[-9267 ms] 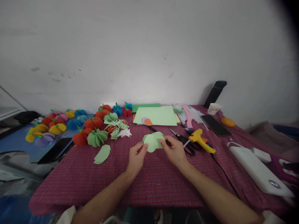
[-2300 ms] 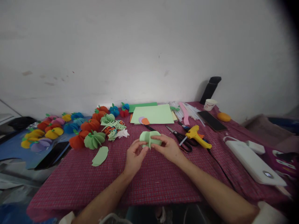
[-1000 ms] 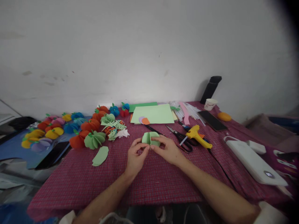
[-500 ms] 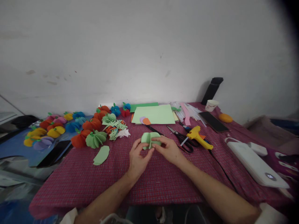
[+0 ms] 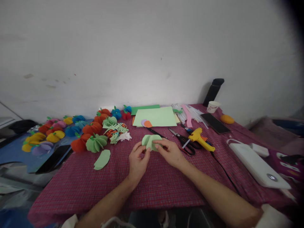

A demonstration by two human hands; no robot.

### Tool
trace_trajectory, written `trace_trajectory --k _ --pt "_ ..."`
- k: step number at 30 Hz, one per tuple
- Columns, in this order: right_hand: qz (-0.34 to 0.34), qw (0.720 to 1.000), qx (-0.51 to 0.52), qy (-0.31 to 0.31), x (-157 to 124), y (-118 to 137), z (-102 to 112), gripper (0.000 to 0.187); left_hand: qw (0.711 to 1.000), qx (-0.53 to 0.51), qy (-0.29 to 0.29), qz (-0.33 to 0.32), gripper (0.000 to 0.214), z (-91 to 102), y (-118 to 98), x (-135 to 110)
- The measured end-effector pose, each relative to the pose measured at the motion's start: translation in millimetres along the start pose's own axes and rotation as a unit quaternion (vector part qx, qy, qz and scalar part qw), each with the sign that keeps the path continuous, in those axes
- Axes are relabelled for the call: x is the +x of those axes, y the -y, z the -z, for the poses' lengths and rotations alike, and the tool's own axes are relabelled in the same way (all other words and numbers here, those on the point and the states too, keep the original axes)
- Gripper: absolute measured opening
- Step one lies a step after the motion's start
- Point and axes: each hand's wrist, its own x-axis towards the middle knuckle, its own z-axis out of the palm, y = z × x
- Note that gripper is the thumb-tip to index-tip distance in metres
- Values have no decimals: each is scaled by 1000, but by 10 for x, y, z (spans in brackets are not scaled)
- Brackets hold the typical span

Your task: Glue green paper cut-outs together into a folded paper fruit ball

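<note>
Both hands hold a light green folded paper piece [image 5: 150, 141] just above the red checked cloth [image 5: 147, 186]. My left hand [image 5: 137, 160] pinches its lower left edge with thumb and fingers. My right hand [image 5: 169, 151] grips its right side, fingers curled round it. The paper shows several folded leaves fanned out. A flat green paper cut-out [image 5: 102, 159] lies on the cloth to the left of my hands.
Black scissors [image 5: 184, 141] and a yellow glue gun [image 5: 199, 137] lie right of my hands. Green paper sheets [image 5: 158, 116] sit behind. Coloured paper pumpkins [image 5: 80, 133] and paper scraps [image 5: 117, 132] fill the left. A phone [image 5: 215, 123], cup [image 5: 213, 106] and white power bank [image 5: 257, 165] are at right.
The hands have kept working the green paper, folding it from a flat rounded piece into a smaller fanned bundle. My left thumb has shifted on its lower edge.
</note>
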Motion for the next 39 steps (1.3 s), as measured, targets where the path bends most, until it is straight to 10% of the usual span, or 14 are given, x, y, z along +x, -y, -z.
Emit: trace_trajectory --k 10,24,39 --pt "13 1000 -21 11 11 44 38 22 991 52 55 -114 35 0 27 -91" --pt "12 1000 -16 -16 27 -35 27 37 980 -182 9 78 46 12 4 -23" --pt "13 1000 -10 12 14 -9 0 31 993 -101 25 54 57 -43 11 -47"
